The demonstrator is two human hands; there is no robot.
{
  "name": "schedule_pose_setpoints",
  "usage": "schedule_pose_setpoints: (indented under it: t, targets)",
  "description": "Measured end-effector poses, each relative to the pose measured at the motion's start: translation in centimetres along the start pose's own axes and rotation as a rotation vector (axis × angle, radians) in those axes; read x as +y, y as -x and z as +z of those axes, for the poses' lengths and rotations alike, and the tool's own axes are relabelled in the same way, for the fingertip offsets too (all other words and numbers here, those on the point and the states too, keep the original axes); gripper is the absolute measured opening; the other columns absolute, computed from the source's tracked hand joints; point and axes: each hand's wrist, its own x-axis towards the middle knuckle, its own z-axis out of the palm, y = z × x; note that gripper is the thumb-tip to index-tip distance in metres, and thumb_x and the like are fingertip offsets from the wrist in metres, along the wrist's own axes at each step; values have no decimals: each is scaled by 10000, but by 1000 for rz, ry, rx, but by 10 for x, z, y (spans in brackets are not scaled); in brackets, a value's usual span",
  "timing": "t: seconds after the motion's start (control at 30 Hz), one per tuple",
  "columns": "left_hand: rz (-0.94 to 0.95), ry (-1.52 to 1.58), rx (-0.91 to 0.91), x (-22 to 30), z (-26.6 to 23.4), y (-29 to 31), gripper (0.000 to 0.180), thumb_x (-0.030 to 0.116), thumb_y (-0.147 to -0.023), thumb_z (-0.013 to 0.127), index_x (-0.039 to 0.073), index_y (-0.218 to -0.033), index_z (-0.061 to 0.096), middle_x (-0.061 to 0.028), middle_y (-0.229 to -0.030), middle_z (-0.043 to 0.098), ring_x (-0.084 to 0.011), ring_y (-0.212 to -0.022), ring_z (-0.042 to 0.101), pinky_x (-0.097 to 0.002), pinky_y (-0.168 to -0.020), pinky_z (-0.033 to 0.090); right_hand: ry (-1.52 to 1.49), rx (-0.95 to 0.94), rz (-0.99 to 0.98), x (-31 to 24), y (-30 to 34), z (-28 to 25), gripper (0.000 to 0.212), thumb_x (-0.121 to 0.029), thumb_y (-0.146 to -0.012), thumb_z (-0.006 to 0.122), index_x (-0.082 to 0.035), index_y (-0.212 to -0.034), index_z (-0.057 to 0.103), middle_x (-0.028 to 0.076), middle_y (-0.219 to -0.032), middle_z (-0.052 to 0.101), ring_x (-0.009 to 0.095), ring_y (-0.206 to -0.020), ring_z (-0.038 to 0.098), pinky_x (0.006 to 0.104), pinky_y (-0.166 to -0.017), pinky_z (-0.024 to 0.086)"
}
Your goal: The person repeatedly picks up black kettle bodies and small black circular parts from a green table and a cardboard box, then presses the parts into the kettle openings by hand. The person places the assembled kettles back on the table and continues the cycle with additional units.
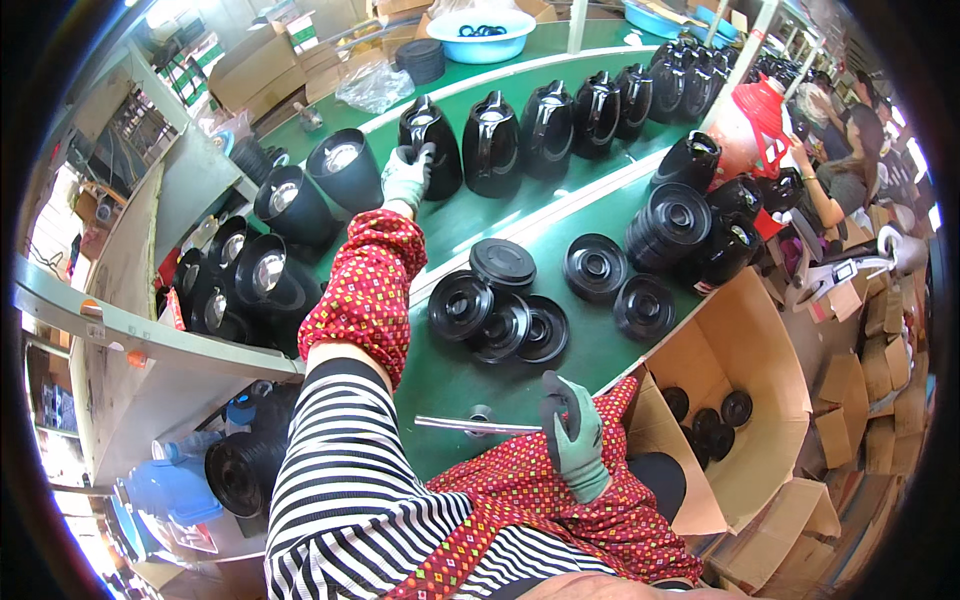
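Observation:
My left hand (405, 178), in a light green glove with dark fingertips, reaches far over the green bench and closes on the handle side of a glossy black jug (432, 150). That jug stands upright at the left end of a row of similar jugs (491, 145). My right hand (577, 440), gloved alike, is near my body with its fingers curled at the end of a thin silver metal bar (470, 424). A small round metal piece (480, 411) sits beside the bar. Between my hands lie several round black lids (502, 264).
Black containers with shiny interiors (340, 160) lie tilted at the left. Stacked black discs (680, 215) and more jugs stand at the right, by a red thing (755, 125). An open cardboard box (770, 400) holds black round parts. A blue basin (482, 45) is at the back.

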Motion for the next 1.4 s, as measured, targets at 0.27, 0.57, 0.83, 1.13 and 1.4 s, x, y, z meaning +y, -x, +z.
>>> schedule_pose_setpoints:
  t: [0.27, 0.57, 0.83, 1.13, 1.4]
  targets:
    - [-1, -558, 237, -18, -99, 18, 912, 446, -885, 804, 106, -1609, 367, -243, -1619, 397, -431, -1333, 599, -492, -1054, 543, 12, -31, 20, -8, -2, 2, 468, -51, -913, 679, 21, -1371, 616, 186, -1275, 692, 315, -1115, 698, 397, -987, 540]
    - [337, -420, 121, -15, -139, 89, 521, 298, -840, 828, 62, -1268, 646, -199, -1305, 695, -385, -1160, 689, -449, -977, 554, -136, 3, 83, 13, 2, 6, 404, -115, -1024, 650, 23, -1401, 605, 160, -1333, 687, 239, -1213, 676, 346, -1056, 509]
    - [861, -170, -407, 125, -228, 277, 345, 0, -711, 900, 30, -996, 707, -216, -1324, 708, -358, -953, 758, -391, -799, 602, -424, -56, 137, -40, -61, -14, 761, -347, -1022, 740, -17, -1622, 409, 174, -1459, 586, 180, -1171, 646, 307, -964, 534]
    - [1108, 202, -895, 165, -227, 362, 583, 122, -827, 864, 41, -1354, 628, -237, -1508, 561, -363, -1124, 708, -408, -951, 597, -714, -394, 499, -105, -6, -80, 684, -414, -970, 791, 9, -1466, 584, 75, -1319, 691, 156, -1186, 628, 321, -1040, 508]
    - [-93, 1045, -1211, 35, -152, 403, 986, 201, -918, 839, 16, -1684, 248, -167, -1707, 358, -293, -1500, 446, -459, -1230, 380, -1032, -17, 598, -49, 104, -99, 611, -433, -1027, 690, 17, -1428, 585, 139, -1284, 723, 219, -1135, 719, 392, -955, 597]
